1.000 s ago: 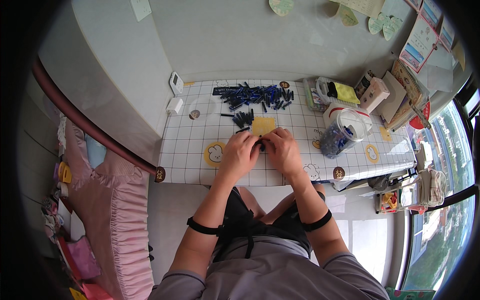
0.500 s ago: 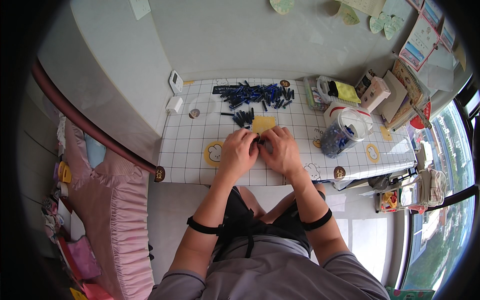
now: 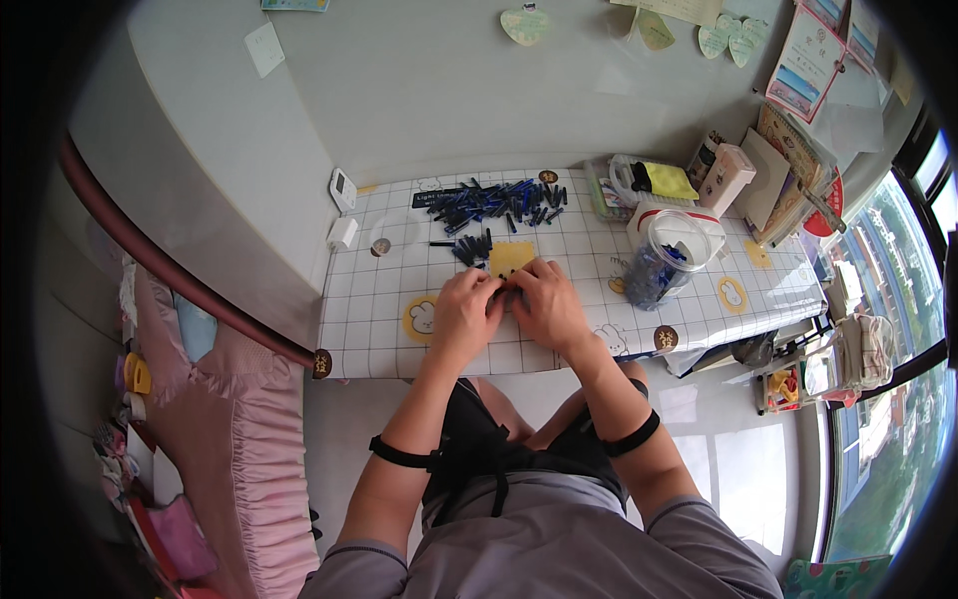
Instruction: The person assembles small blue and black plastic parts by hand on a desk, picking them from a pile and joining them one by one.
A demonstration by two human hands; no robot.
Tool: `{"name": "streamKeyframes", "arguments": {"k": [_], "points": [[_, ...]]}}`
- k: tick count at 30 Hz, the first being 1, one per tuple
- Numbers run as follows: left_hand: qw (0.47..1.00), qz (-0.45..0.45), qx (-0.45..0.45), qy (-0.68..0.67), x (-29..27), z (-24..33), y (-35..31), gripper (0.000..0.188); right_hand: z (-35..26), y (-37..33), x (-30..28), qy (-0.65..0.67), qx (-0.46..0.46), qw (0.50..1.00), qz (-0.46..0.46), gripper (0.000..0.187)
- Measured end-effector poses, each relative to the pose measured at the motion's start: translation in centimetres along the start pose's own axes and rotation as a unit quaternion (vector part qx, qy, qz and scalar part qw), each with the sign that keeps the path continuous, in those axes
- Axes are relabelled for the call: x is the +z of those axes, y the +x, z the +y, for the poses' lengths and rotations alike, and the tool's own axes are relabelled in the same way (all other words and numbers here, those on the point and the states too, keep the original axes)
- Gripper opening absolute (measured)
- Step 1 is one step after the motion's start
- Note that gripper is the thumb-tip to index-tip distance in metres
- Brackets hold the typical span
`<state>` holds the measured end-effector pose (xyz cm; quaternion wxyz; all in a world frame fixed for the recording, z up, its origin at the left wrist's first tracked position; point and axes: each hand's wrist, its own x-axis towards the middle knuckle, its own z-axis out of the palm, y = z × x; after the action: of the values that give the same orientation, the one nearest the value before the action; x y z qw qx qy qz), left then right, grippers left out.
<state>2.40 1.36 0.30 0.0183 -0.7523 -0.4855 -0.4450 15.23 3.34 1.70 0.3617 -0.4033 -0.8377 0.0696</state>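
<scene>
I'm watching the left hand (image 3: 467, 307) and right hand (image 3: 549, 304) curl together, fingertips nearly closed at small dark pieces (image 3: 502, 280) — which hand grips them, I can't tell. I'd judge them light, stiff, slick: pinch mid-length — beyond, a dark stick pile (image 3: 489, 206) sits on the tabletop (image 3: 374, 311).

Left grip (image 3: 466, 309) beside right grip (image 3: 549, 306)

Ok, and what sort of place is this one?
Probably a bedroom in a home: what looks like a bed with a pink ruffled cover is on the left, a table stands against the wall, and a big window is on the right.
</scene>
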Motion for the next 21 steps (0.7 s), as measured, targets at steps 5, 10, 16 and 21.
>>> {"name": "streamKeyframes", "arguments": {"k": [5,10,16,21], "points": [[1.000,-0.015,0.011,0.006,-0.1,0.0,0.4,0.011,0.1,-0.1,-0.3,0.026,0.024,0.999,0.000,0.015],[0.998,-0.045,0.008,0.041,-0.7,0.3,1.0,0.007,-0.4,-0.3,-1.2,0.005,0.094,0.996,-0.006,0.018],[0.989,-0.121,-0.069,0.059,-1.6,1.0,1.9,0.010,-0.3,0.0,-1.6,-0.093,0.131,0.984,-0.078,0.012],[0.982,-0.154,-0.106,0.041,-1.8,0.6,2.0,0.014,-0.7,1.0,-0.4,-0.087,0.114,0.989,-0.043,0.010]]}}
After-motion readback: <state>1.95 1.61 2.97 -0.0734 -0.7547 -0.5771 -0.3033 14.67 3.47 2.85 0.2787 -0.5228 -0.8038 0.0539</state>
